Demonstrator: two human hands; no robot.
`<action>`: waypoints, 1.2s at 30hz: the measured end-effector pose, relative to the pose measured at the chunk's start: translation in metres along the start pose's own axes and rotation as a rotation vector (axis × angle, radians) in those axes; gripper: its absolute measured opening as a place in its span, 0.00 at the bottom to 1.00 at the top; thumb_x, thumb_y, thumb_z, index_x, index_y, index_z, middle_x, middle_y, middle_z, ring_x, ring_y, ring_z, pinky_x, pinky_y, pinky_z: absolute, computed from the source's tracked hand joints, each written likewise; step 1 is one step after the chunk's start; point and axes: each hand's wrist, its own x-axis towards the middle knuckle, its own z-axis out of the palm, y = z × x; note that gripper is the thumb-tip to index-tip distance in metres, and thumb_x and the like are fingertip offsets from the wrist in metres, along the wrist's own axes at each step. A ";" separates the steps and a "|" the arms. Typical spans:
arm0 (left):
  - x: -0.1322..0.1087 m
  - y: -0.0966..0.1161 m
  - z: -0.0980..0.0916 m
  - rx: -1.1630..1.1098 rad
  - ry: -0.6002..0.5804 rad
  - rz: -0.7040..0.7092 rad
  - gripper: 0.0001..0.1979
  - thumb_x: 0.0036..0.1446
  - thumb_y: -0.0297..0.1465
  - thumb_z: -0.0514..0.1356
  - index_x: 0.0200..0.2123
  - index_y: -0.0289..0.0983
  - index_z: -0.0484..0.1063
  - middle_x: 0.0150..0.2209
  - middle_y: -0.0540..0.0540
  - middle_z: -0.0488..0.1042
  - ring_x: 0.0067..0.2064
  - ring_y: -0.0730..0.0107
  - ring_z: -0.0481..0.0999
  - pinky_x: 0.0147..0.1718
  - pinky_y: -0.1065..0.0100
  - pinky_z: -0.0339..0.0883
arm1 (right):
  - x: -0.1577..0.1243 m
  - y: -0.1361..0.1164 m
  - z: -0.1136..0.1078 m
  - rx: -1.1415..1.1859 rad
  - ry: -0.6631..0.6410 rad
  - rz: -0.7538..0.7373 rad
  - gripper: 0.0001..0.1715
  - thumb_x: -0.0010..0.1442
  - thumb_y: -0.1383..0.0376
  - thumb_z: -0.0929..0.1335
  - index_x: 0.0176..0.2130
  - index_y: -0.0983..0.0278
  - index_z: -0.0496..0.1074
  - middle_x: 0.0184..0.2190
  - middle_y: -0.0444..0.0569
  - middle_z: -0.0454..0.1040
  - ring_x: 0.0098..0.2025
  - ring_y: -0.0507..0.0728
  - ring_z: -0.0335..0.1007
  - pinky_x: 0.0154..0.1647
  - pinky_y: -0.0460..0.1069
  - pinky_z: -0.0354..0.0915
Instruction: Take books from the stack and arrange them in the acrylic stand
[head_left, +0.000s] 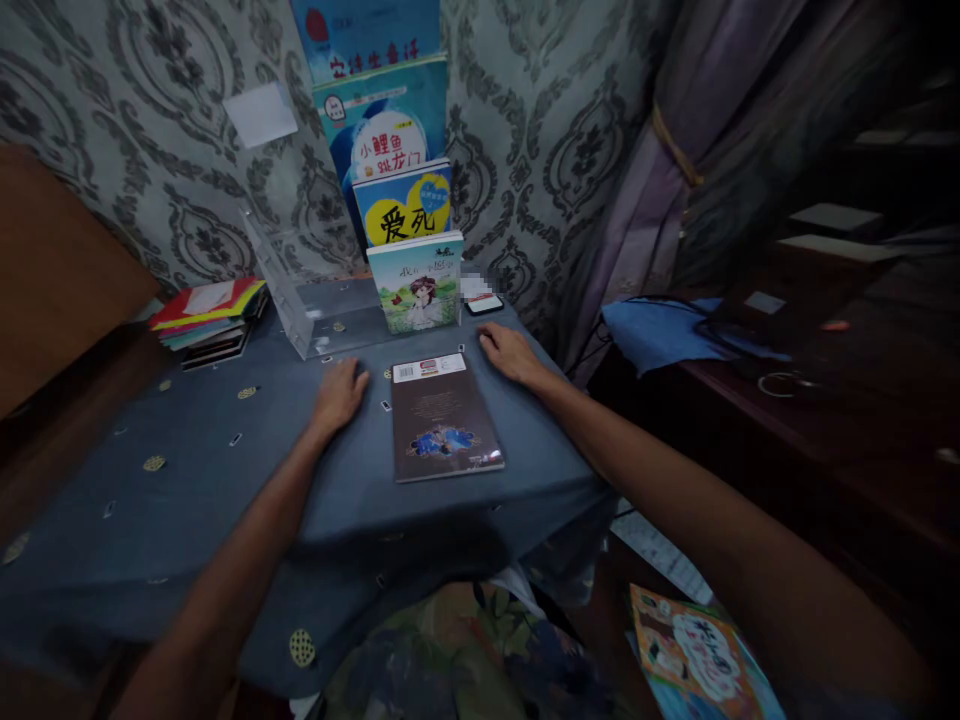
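A dark book [444, 425] lies on the cloth-covered table in front of me, with a barcode strip at its far end and blue figures near its close end. To its left rests my left hand [341, 393], fingers curled in a loose fist and apart from the book. My right hand [511, 352] rests at the book's far right, empty, its fingers loosely bent and a little apart. Beyond the book stands a picture book with a girl on a green cover [416, 292]. Behind it rise a yellow-and-blue book [405, 208], a teal book [386, 125] and a blue book [367, 35], one above another.
A clear plastic stand [285, 285] is left of the upright books. Further left lies a stack of books [210, 310]. A phone [484, 302] lies near my right hand. An orange book [697, 645] sits low at right. A dark cabinet [825, 420] borders the table.
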 end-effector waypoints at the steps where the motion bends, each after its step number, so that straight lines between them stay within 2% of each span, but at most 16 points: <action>1: -0.004 -0.014 -0.006 0.010 0.006 -0.024 0.20 0.71 0.34 0.50 0.61 0.33 0.66 0.64 0.33 0.70 0.67 0.49 0.66 0.65 0.44 0.60 | -0.001 0.003 -0.003 -0.016 0.007 0.025 0.23 0.70 0.69 0.59 0.60 0.69 0.70 0.57 0.60 0.77 0.57 0.62 0.74 0.57 0.53 0.65; 4: -0.017 -0.037 -0.020 0.030 0.033 -0.063 0.21 0.68 0.33 0.51 0.60 0.31 0.67 0.64 0.30 0.69 0.68 0.45 0.65 0.65 0.41 0.58 | -0.006 0.000 -0.010 -0.069 0.033 0.078 0.22 0.70 0.68 0.60 0.59 0.70 0.70 0.55 0.62 0.78 0.57 0.65 0.74 0.56 0.55 0.65; 6: -0.023 -0.035 -0.022 0.027 0.055 -0.050 0.20 0.68 0.33 0.50 0.59 0.32 0.67 0.63 0.31 0.70 0.66 0.46 0.66 0.64 0.41 0.59 | -0.012 -0.010 -0.012 -0.102 0.057 0.085 0.21 0.70 0.66 0.60 0.57 0.68 0.72 0.55 0.62 0.78 0.56 0.66 0.73 0.55 0.55 0.65; 10: -0.031 -0.001 -0.018 -0.019 0.060 0.100 0.18 0.69 0.34 0.49 0.58 0.37 0.69 0.59 0.37 0.74 0.62 0.54 0.71 0.63 0.50 0.62 | -0.027 -0.039 -0.011 -0.134 0.069 0.074 0.22 0.73 0.62 0.57 0.51 0.66 0.75 0.46 0.63 0.82 0.48 0.67 0.78 0.44 0.55 0.66; 14: -0.043 0.040 -0.008 -0.061 0.002 0.248 0.17 0.69 0.37 0.52 0.54 0.38 0.71 0.51 0.40 0.78 0.53 0.56 0.75 0.56 0.54 0.69 | -0.038 -0.058 -0.009 -0.124 0.008 0.029 0.17 0.70 0.59 0.62 0.49 0.63 0.75 0.38 0.58 0.83 0.41 0.66 0.80 0.37 0.53 0.64; 16: -0.049 0.050 -0.004 -0.123 -0.008 0.296 0.16 0.70 0.37 0.51 0.55 0.38 0.71 0.51 0.39 0.77 0.53 0.55 0.75 0.55 0.53 0.70 | -0.040 -0.059 -0.008 -0.108 -0.002 0.015 0.17 0.70 0.61 0.62 0.51 0.63 0.75 0.37 0.56 0.83 0.40 0.65 0.80 0.36 0.52 0.63; 19: -0.052 0.052 0.001 -0.259 0.003 0.297 0.17 0.70 0.36 0.49 0.55 0.39 0.71 0.56 0.39 0.76 0.59 0.55 0.74 0.60 0.51 0.67 | -0.039 -0.056 -0.007 -0.072 0.002 -0.010 0.17 0.69 0.62 0.62 0.52 0.63 0.74 0.36 0.55 0.83 0.40 0.64 0.80 0.37 0.51 0.63; 24: -0.036 0.040 0.001 -0.356 -0.010 0.195 0.17 0.69 0.36 0.50 0.55 0.40 0.72 0.61 0.40 0.74 0.65 0.55 0.70 0.64 0.50 0.64 | -0.025 -0.052 0.003 -0.003 0.015 -0.085 0.16 0.68 0.67 0.62 0.50 0.64 0.75 0.38 0.52 0.83 0.40 0.60 0.78 0.40 0.49 0.64; 27: -0.023 0.035 -0.003 -0.374 -0.029 0.176 0.17 0.67 0.35 0.50 0.54 0.40 0.71 0.57 0.41 0.76 0.60 0.56 0.74 0.59 0.53 0.69 | -0.015 -0.049 0.007 0.015 0.007 -0.123 0.16 0.68 0.68 0.62 0.50 0.64 0.74 0.39 0.51 0.82 0.40 0.58 0.77 0.42 0.49 0.65; 30: -0.011 0.030 -0.006 -0.313 -0.033 0.198 0.15 0.67 0.34 0.50 0.52 0.40 0.71 0.50 0.42 0.78 0.53 0.56 0.76 0.54 0.54 0.72 | -0.011 -0.048 0.004 0.010 -0.018 -0.139 0.14 0.68 0.69 0.62 0.49 0.64 0.74 0.39 0.52 0.80 0.40 0.59 0.76 0.43 0.49 0.66; 33: -0.001 0.028 -0.006 -0.194 -0.013 0.248 0.13 0.67 0.34 0.51 0.50 0.40 0.72 0.45 0.41 0.76 0.49 0.54 0.74 0.51 0.52 0.71 | -0.012 -0.057 0.000 -0.092 0.007 -0.162 0.13 0.69 0.67 0.62 0.45 0.65 0.75 0.42 0.58 0.78 0.44 0.63 0.74 0.44 0.53 0.67; 36: 0.007 0.028 -0.002 -0.166 -0.007 0.313 0.12 0.67 0.33 0.51 0.50 0.40 0.70 0.47 0.40 0.74 0.50 0.53 0.73 0.50 0.52 0.71 | -0.015 -0.080 0.005 -0.146 0.020 -0.336 0.15 0.69 0.68 0.61 0.48 0.66 0.75 0.46 0.62 0.76 0.51 0.67 0.71 0.51 0.59 0.69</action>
